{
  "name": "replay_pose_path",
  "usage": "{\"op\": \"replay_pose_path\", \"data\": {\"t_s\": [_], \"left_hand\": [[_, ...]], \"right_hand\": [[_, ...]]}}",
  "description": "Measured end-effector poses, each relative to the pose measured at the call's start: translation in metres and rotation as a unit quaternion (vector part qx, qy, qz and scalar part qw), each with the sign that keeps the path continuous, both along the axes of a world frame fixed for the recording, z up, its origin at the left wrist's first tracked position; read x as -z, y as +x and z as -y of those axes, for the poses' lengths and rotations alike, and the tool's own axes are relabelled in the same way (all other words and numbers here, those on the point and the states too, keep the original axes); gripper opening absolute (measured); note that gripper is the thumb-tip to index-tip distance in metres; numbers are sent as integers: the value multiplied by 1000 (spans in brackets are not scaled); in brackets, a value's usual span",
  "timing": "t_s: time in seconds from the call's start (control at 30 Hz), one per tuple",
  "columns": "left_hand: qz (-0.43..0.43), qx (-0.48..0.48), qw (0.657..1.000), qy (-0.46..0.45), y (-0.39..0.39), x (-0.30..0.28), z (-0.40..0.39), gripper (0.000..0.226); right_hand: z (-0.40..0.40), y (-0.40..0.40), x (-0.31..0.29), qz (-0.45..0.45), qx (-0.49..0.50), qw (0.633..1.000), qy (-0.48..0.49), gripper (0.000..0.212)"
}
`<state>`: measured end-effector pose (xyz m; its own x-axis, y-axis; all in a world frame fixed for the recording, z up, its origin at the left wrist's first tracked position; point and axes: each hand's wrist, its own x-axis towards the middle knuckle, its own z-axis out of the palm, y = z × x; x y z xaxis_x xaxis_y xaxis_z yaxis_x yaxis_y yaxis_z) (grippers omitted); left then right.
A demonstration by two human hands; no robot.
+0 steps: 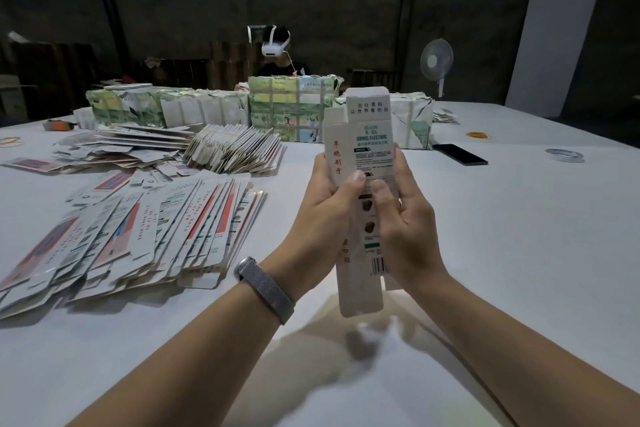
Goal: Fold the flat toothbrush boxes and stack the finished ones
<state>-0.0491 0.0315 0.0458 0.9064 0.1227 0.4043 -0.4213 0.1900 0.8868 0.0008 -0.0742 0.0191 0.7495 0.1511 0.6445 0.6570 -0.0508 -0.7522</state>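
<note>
A: Surroundings?
B: Fanned flat boxes (138,236) left on tabletop (485,253); strapped bundles (294,111), phone (460,154) beyond.
A: Hands?
B: Left hand (325,204) and right hand (401,218), fingers curled, grip one upright toothbrush box (360,135) above the tabletop.

Head-worn wide view, facing forward and down, close over table (502,236)

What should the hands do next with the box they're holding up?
Probably tuck in the top flap: the box looks opened into a sleeve, gripped by left hand and right hand, with both end flaps sticking out unfolded.
</note>
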Motion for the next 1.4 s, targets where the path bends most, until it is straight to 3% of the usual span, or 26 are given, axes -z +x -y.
{"op": "replay_pose_path", "data": {"t_s": [0.13,0.3,0.4,0.73,0.9,1.03,1.23,1.3,1.4], "left_hand": [[-27,57,996,-60,-2,0,3,27],[-123,141,972,-143,-3,-3,-2,73],[-126,131,976,-119,-4,-1,4,73],[-89,108,982,-129,-2,4,-2,61],[-107,64,988,-91,-2,7,2,58],[-77,44,994,-65,-1,8,5,52],[-38,40,992,-112,0,2,3,53],[-48,9,997,-62,4,5,-1,43],[-33,-67,997,37,12,12,-5,40]], "right_hand": [[4,4,1,5,7,1000,-23,65],[-4,0,2,31,69,993,-86,70],[-6,-3,4,45,90,989,-104,67],[-5,-8,4,17,-49,996,-76,89],[-5,-10,6,25,-24,997,-69,94],[-3,-9,2,31,-35,997,-61,88],[6,-6,-7,38,-20,998,-52,67],[9,-3,-6,41,-4,998,-53,51],[15,3,-6,21,-14,999,-38,43]]}}
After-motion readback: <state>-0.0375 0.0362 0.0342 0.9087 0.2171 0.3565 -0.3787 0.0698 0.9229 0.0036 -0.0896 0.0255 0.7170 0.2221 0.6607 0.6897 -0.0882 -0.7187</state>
